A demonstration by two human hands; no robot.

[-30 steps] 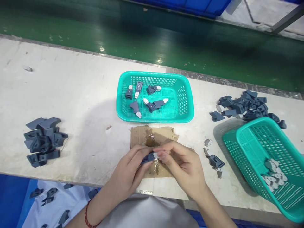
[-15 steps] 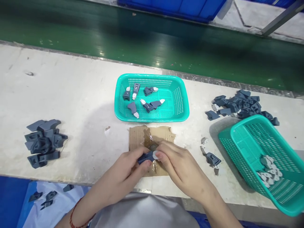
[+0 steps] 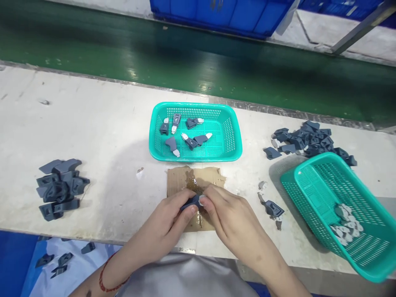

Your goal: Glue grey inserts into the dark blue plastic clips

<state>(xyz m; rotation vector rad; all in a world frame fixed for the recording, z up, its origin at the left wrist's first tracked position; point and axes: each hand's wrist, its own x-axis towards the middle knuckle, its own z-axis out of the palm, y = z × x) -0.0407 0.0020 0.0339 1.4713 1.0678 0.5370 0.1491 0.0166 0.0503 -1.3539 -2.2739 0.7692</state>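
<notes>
My left hand point(image 3: 173, 216) is closed on a dark grey plastic part point(image 3: 191, 202), gripped between thumb and fingers. At the right end of that part, my right hand point(image 3: 227, 210) pinches a small white piece point(image 3: 201, 199), mostly covered by the thumb and fingers. Whether the white piece is seated in the grey part cannot be made out. Both hands are over a piece of brown cardboard point(image 3: 177, 179) with a wet, shiny brown smear point(image 3: 192, 181). Beyond it, a shallow green basket point(image 3: 194, 158) holds several grey parts with white ends point(image 3: 172, 145).
Grey parts are heaped at the left point(image 3: 60, 187) and far right point(image 3: 309, 138). A tilted green basket point(image 3: 306, 210) on the right contains white pieces point(image 3: 346, 225). One grey part point(image 3: 274, 209) lies beside it. A green conveyor belt point(image 3: 102, 62) runs behind the table.
The camera view has shifted slightly. My hands stay over the cardboard, and my right fingers now cover more of the white piece against the grey part.
</notes>
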